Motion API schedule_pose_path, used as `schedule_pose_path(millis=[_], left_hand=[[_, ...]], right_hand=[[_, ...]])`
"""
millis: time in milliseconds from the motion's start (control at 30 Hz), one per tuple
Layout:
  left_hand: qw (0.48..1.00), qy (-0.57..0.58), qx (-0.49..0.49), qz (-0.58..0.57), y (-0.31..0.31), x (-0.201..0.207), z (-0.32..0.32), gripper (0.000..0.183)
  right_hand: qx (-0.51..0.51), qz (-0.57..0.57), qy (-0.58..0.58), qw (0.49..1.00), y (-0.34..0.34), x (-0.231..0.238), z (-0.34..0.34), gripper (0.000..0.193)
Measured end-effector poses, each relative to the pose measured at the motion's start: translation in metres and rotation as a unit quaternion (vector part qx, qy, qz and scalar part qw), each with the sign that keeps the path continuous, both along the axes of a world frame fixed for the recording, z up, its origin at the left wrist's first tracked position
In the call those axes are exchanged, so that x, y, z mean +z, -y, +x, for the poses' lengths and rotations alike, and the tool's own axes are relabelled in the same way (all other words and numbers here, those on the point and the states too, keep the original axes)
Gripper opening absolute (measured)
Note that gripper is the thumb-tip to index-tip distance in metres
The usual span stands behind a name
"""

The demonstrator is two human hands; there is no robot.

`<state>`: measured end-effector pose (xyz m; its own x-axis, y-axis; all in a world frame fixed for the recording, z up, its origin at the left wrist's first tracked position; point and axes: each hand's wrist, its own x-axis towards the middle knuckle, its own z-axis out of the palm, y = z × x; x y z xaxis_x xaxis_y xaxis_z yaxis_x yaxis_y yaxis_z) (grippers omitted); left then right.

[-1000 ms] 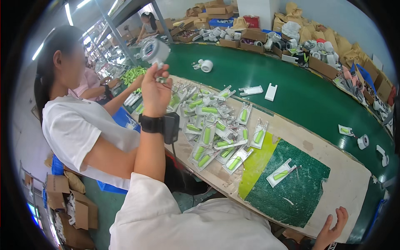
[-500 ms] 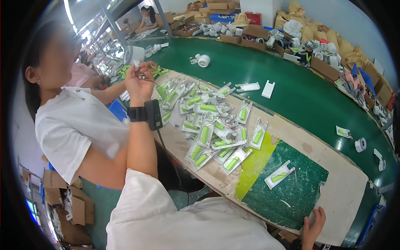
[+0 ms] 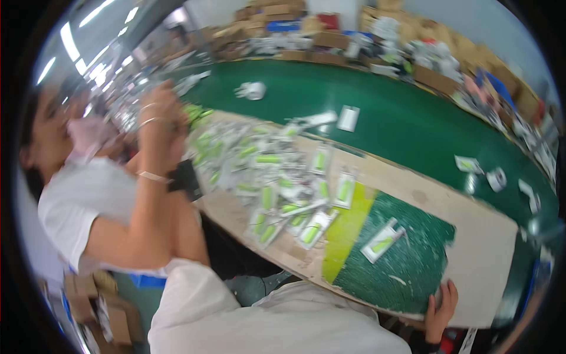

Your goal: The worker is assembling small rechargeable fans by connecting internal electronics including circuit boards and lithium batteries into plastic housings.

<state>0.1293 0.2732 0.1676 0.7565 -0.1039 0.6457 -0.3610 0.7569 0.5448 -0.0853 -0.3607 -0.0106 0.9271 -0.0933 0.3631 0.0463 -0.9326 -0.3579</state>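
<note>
Your left hand [image 3: 177, 144], upper left, is blurred behind a co-worker's arm [image 3: 150, 197]; its grip I cannot tell. Your right hand [image 3: 443, 305], lower right, is empty, loosely spread at the table [image 3: 486, 265]. The white case [image 3: 382, 239] lies right of centre.

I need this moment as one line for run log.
right hand: open, at board edge | left hand: blurred, mostly hidden by co-worker's arm | green mat: white tray with green cylinder
</note>
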Motion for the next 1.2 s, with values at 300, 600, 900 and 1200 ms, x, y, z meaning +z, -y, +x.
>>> schedule_pose_path(millis=[300, 600, 900, 1200], left_hand=[[0.948, -0.276, 0.149, -0.052, 0.002, -0.034, 0.009, 0.039], [0.839, -0.329, 0.431, 0.039, 0.162, -0.026, -0.011, 0.044], [0.894, -0.036, 0.280, 0.347, 0.319, 0.041, 0.032, 0.051], [0.720, 0.185, -0.309, 0.594, 0.341, -0.035, 0.019, 0.036]], right_hand=[[0.041, 0.091, -0.042, 0.994, -0.002, 0.026, 0.022, 0.036], [0.142, 0.013, -0.094, 0.985, 0.047, 0.107, 0.103, 0.036], [-0.033, 0.183, -0.109, 0.976, 0.140, 0.069, 0.290, 0.060], [-0.060, 0.254, -0.075, 0.962, 0.162, 0.035, 0.345, 0.076]])
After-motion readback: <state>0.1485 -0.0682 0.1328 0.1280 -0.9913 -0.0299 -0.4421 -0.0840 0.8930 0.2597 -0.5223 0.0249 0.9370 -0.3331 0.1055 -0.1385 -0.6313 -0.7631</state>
